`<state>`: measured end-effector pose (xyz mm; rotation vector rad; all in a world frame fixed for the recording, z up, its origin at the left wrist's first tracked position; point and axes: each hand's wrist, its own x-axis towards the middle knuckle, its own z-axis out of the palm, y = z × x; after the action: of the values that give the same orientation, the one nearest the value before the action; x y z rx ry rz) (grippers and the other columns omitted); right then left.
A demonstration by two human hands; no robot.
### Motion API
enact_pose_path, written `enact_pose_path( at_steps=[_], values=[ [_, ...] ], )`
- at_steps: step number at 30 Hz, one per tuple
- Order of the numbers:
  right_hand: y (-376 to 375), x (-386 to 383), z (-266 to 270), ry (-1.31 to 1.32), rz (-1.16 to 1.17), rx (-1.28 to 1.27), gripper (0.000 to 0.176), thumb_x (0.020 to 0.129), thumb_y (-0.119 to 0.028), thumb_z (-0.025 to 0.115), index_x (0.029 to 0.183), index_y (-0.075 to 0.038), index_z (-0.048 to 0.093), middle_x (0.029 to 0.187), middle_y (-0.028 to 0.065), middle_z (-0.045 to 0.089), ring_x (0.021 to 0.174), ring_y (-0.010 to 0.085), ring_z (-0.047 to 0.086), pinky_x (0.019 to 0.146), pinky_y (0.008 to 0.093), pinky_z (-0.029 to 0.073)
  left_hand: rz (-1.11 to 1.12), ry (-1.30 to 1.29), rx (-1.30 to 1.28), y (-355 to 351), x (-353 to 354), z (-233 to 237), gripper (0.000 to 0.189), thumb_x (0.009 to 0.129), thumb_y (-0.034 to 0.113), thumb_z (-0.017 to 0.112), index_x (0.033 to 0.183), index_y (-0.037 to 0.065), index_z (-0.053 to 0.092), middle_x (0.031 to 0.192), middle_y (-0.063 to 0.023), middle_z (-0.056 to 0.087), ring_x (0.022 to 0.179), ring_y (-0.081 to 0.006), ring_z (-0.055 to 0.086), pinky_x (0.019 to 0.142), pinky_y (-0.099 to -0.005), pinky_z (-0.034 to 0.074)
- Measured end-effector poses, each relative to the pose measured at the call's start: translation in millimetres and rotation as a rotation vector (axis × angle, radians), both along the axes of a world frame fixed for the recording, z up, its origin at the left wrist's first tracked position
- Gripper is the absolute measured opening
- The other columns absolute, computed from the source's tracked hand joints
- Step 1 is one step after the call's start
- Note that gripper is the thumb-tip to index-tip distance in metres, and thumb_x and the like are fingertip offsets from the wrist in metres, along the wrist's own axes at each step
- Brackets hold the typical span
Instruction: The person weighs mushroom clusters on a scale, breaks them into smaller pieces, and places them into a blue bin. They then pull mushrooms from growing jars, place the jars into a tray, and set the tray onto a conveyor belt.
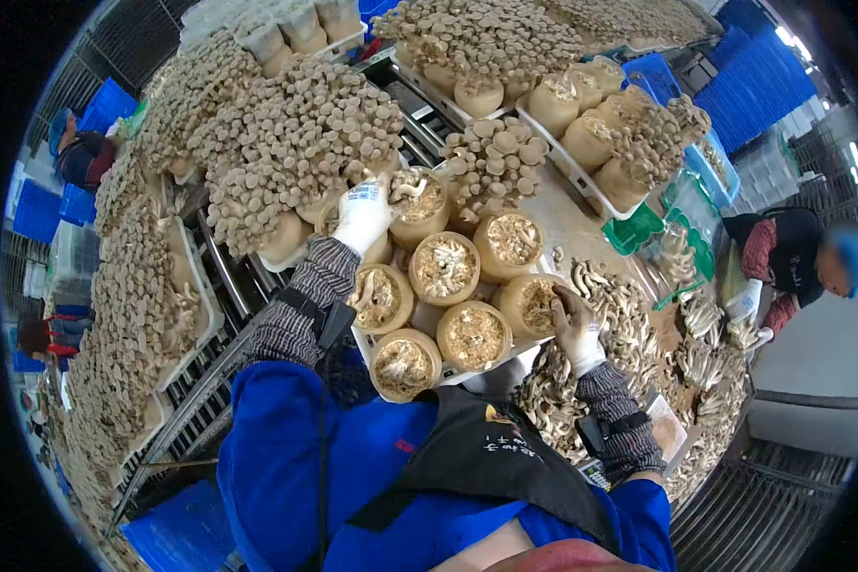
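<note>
My left hand (364, 214), in a white glove, reaches to a cultivation bottle (419, 205) at the back of a white tray (486, 364) and grips its rim. Beside it a cluster of brown mushrooms (494, 164) still stands on a bottle. The tray holds several bottles (445, 269) with cut tops. My right hand (576, 329), also gloved, rests on the rim of the bottle (532, 303) at the tray's right edge, next to a heap of cut mushrooms (620, 315).
Trays of bottles topped with mushroom clusters (286, 143) fill the racks at left and back. Another person (801, 262) works at the right by green punnets (634, 231). Blue crates (753, 86) stand behind. More people are at the far left (81, 153).
</note>
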<state>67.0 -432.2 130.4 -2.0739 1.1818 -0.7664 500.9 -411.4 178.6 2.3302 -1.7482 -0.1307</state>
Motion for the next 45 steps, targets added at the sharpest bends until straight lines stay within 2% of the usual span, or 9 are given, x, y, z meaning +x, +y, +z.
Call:
enact_pose_path(
  at_steps=[7,17,23,29,31,34,37,40,45],
  values=[
    [8,-1,-6,0.280,0.039,-0.408,0.036,0.084,-0.011,0.070,0.116,0.003,0.061,0.102,0.0231,0.068,0.091,0.0382,0.067,0.080,0.0436,0.054,-0.110,-0.137,-0.038,-12,11,-12,0.037,0.077,0.027,0.072,0.104,0.004,0.059,0.089,-0.0134,0.070,0.082,-0.0293,0.070,0.068,-0.0413,0.054],
    [13,-6,-13,0.159,0.043,-0.294,0.041,0.080,-0.003,0.066,0.120,0.003,0.060,0.112,0.0244,0.063,0.102,0.0400,0.062,0.090,0.0458,0.050,-0.212,0.032,-0.231,11,27,-43,0.049,0.081,0.029,0.070,0.123,0.007,0.059,0.111,-0.0171,0.068,0.101,-0.0326,0.066,0.088,-0.0421,0.052],
    [15,-3,-8,0.120,0.032,-0.328,0.037,0.082,0.000,0.063,0.119,0.004,0.059,0.110,0.0249,0.064,0.101,0.0395,0.063,0.089,0.0444,0.051,-0.121,0.152,0.250,3,4,20,0.056,0.085,0.035,0.069,0.129,0.002,0.055,0.108,-0.0219,0.067,0.101,-0.0352,0.065,0.086,-0.0430,0.052],
    [20,6,14,0.129,0.049,-0.248,0.038,0.087,-0.002,0.060,0.125,0.002,0.058,0.117,0.0246,0.063,0.108,0.0386,0.062,0.094,0.0421,0.049,-0.213,-0.018,0.149,-7,22,-23,0.058,0.082,0.033,0.073,0.128,0.002,0.055,0.100,-0.0211,0.069,0.094,-0.0331,0.067,0.079,-0.0436,0.053],
    [22,-4,7,0.144,0.056,-0.132,0.043,0.088,-0.004,0.062,0.130,0.000,0.055,0.122,0.0245,0.061,0.114,0.0383,0.060,0.098,0.0411,0.049,-0.186,-0.103,-0.180,-5,23,-30,0.048,0.078,0.036,0.075,0.110,0.003,0.060,0.085,-0.0164,0.069,0.079,-0.0323,0.068,0.069,-0.0424,0.053],
    [34,-8,12,-0.016,0.019,0.024,0.048,0.089,-0.008,0.061,0.136,-0.001,0.051,0.126,0.0228,0.061,0.120,0.0338,0.058,0.101,0.0408,0.048,-0.080,-0.179,-0.377,18,17,-29,0.053,0.080,0.029,0.076,0.125,0.009,0.057,0.084,-0.0141,0.068,0.076,-0.0278,0.067,0.068,-0.0408,0.054],
    [67,-8,43,-0.082,0.003,0.235,0.051,0.092,-0.012,0.060,0.140,-0.001,0.046,0.136,0.0224,0.054,0.126,0.0310,0.055,0.104,0.0388,0.046,-0.162,0.447,-0.159,50,-86,31,0.045,0.081,0.029,0.075,0.118,0.008,0.059,0.086,-0.0133,0.069,0.079,-0.0264,0.068,0.069,-0.0383,0.054],
    [80,6,55,-0.539,0.147,0.683,0.049,0.100,-0.020,0.056,0.142,0.002,0.044,0.131,0.0198,0.058,0.115,0.0212,0.058,0.100,0.0338,0.047,-0.634,0.223,-0.238,71,-163,31,0.034,0.085,0.029,0.071,0.109,0.008,0.060,0.082,-0.0092,0.069,0.074,-0.0255,0.068,0.066,-0.0392,0.054],
    [102,-9,72,-0.313,0.070,0.687,0.041,0.097,-0.020,0.056,0.133,0.000,0.053,0.095,0.0078,0.065,0.071,0.0095,0.059,0.064,0.0269,0.052,-0.848,0.199,-0.120,82,-224,20,0.027,0.089,0.035,0.064,0.099,0.011,0.058,0.076,-0.0113,0.066,0.072,-0.0295,0.066,0.064,-0.0426,0.051]
  ],
)
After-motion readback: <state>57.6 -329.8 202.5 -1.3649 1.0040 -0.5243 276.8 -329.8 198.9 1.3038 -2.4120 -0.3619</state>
